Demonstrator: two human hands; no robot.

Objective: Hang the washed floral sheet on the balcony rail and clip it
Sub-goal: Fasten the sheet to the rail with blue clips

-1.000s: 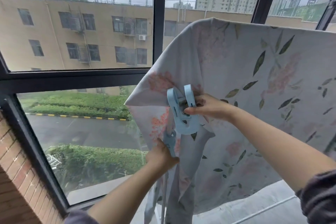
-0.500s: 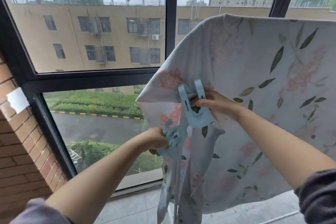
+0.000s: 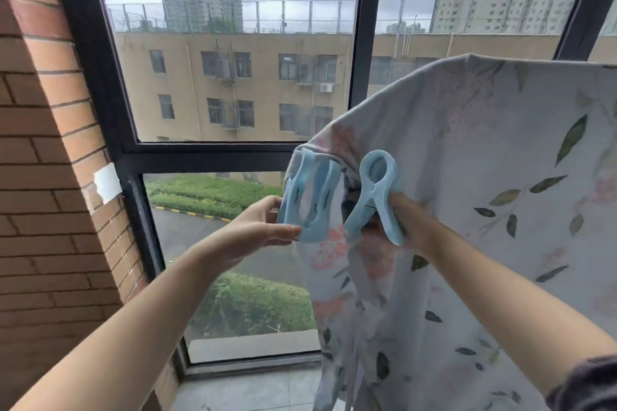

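Left hand (image 3: pixel 257 232) pinches the slotted clip (image 3: pixel 309 200) at its btm end, thumb on the near face, fingers behind. Right hand (image 3: pixel 412 227) grips the ring clip (image 3: pixel 375 193) by its legs. Most of that hand is hidden by clip and cloth, so I only see a finger curled at the right leg. Both clips are pale blue plastic.

Sheet (image 3: pixel 484 150): pale grey-white, printed w/ faded pink flowers and dark green leaves. It's draped over smth hidden under its top fold; I can't see the rail itself. It fills the right half of my view, in front of the window frame (image 3: pixel 359 43). Top edge runs roughly level from centre to right. The left corner is bunched and hangs down past the btm of view.

Slotted clip stands near upright, long axis approx vertical w/ a slight lean, top end against the bunched corner. Can't tell if it bites the cloth. Ring clip is just beside it on the right, ring up, two legs splayed downward. Brick wall (image 3: pixel 50 177) at left.
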